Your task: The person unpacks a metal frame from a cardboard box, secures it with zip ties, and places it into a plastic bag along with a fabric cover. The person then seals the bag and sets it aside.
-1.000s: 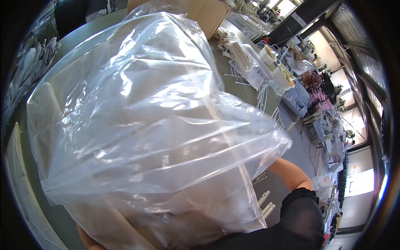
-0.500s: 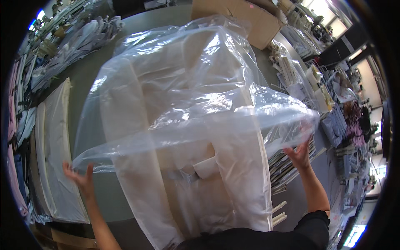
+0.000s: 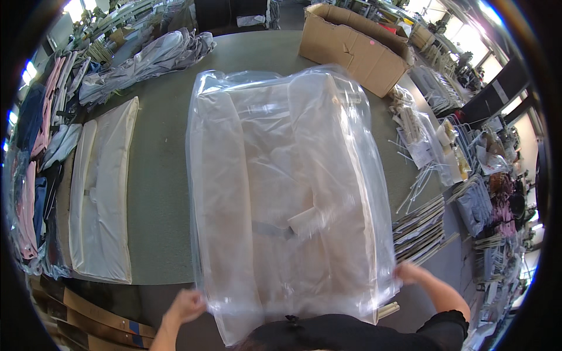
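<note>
A large clear plastic bag (image 3: pixel 191 175) lies over a folded cream fabric piece (image 3: pixel 269 187), whose near end sticks out of the bag's mouth by my body. My left hand (image 3: pixel 188 305) is closed on the left corner of the bag's open edge. At the right corner, my right hand (image 3: pixel 407 274) grips the same edge, its fingers partly hidden by the plastic and blurred. A small cream flap (image 3: pixel 303 221) with a grey patch beside it shows through the film.
On the table's left lies another folded cream fabric piece (image 3: pixel 105 193). Thin cream rods (image 3: pixel 418 231) are stacked at the right. A cardboard box (image 3: pixel 351 52) stands at the far right. Grey bundled fabric (image 3: pixel 152 64) sits at the far left. Flattened cardboard (image 3: pixel 88 310) leans below the table.
Both hands have come down toward my body, pulling the bag's mouth over most of the cream fabric. The bag, spread and billowing before, now lies flatter. My view has shifted slightly.
</note>
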### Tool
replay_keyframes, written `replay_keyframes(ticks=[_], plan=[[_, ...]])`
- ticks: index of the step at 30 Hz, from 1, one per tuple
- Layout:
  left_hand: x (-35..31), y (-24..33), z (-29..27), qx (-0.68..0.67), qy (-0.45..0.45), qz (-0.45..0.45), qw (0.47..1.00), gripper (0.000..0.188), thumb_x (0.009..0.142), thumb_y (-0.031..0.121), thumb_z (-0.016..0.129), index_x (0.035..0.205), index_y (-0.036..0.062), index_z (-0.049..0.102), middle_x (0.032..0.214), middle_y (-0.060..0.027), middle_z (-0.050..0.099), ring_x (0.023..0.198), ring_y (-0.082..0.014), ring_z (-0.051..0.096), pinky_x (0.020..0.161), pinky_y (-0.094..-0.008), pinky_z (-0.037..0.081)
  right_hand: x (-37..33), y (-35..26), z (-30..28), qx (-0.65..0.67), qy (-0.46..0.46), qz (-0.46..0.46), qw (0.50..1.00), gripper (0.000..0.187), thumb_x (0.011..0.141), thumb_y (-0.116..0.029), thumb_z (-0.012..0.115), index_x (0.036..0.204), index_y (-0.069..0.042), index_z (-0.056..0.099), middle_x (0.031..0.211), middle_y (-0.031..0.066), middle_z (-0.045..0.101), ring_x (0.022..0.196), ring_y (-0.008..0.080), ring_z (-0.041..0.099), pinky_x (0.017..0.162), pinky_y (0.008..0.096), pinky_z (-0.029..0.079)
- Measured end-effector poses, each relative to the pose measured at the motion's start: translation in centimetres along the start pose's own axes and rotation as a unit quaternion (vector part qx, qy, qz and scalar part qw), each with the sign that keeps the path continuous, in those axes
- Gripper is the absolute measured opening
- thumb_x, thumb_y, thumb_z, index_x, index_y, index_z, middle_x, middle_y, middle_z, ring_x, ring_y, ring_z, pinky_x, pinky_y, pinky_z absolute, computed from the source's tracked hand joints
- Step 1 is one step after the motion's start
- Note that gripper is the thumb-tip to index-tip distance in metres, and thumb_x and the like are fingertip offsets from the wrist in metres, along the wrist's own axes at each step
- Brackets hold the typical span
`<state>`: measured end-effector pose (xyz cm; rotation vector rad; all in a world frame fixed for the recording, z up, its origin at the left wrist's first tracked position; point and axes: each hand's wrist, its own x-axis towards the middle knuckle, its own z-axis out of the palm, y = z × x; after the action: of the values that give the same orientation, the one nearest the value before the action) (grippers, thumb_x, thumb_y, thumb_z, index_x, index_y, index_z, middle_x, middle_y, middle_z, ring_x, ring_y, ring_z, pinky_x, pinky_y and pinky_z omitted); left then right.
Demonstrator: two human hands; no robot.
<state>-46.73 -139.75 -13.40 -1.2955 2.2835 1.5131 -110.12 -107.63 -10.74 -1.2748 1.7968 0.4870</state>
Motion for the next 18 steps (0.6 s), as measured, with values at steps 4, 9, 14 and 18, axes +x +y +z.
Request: replay_keyframes(ticks=[4, 9, 14, 18], plan=[[-5.5, 1.5, 2.3, -0.076, 0.090, -0.008, 0.993, 0.056, 0.064, 0.025, 0.076, 0.110, 0.0033, 0.053, 0.104, -0.0133, 0.055, 0.091, -0.0249, 0.055, 0.077, -0.0336, 0.046, -4.0, -6.1, 0.7, 0.188, -0.021, 0.037, 0.981, 0.051, 0.066, -0.020, 0.067, 0.114, -0.006, 0.056, 0.108, 0.0173, 0.058, 0.102, 0.0284, 0.054, 0.091, 0.0376, 0.041], [-4.3, 4.0, 1.3, 0.142, 0.184, 0.097, 0.968, 0.086, 0.060, 0.035, 0.081, 0.130, 0.0043, 0.040, 0.128, -0.0190, 0.043, 0.115, -0.0347, 0.045, 0.095, -0.0407, 0.040, -5.2, -15.0, -4.1, -0.158, 0.165, -0.077, 0.970, 0.101, 0.061, -0.036, 0.079, 0.142, -0.009, 0.024, 0.146, 0.0180, 0.018, 0.136, 0.0390, 0.016, 0.109, 0.0496, 0.020], [0.7, 5.8, 2.9, -0.257, 0.369, 0.134, 0.883, 0.028, 0.083, 0.022, 0.058, 0.101, 0.0010, 0.061, 0.089, -0.0081, 0.062, 0.085, -0.0180, 0.059, 0.078, -0.0289, 0.046, -3.3, -13.7, -2.9, 0.223, 0.355, -0.123, 0.900, 0.020, 0.076, -0.002, 0.062, 0.096, -0.003, 0.064, 0.100, 0.0117, 0.065, 0.102, 0.0252, 0.058, 0.089, 0.0357, 0.044], [2.0, 5.6, 2.2, -0.242, 0.402, 0.169, 0.867, 0.015, 0.083, 0.015, 0.054, 0.088, 0.0017, 0.058, 0.079, -0.0041, 0.060, 0.073, -0.0137, 0.056, 0.069, -0.0263, 0.045, -5.5, -16.1, -1.5, 0.301, 0.345, -0.157, 0.875, 0.066, 0.081, -0.008, 0.063, 0.138, -0.006, 0.028, 0.131, 0.0153, 0.045, 0.122, 0.0245, 0.046, 0.100, 0.0320, 0.037]])
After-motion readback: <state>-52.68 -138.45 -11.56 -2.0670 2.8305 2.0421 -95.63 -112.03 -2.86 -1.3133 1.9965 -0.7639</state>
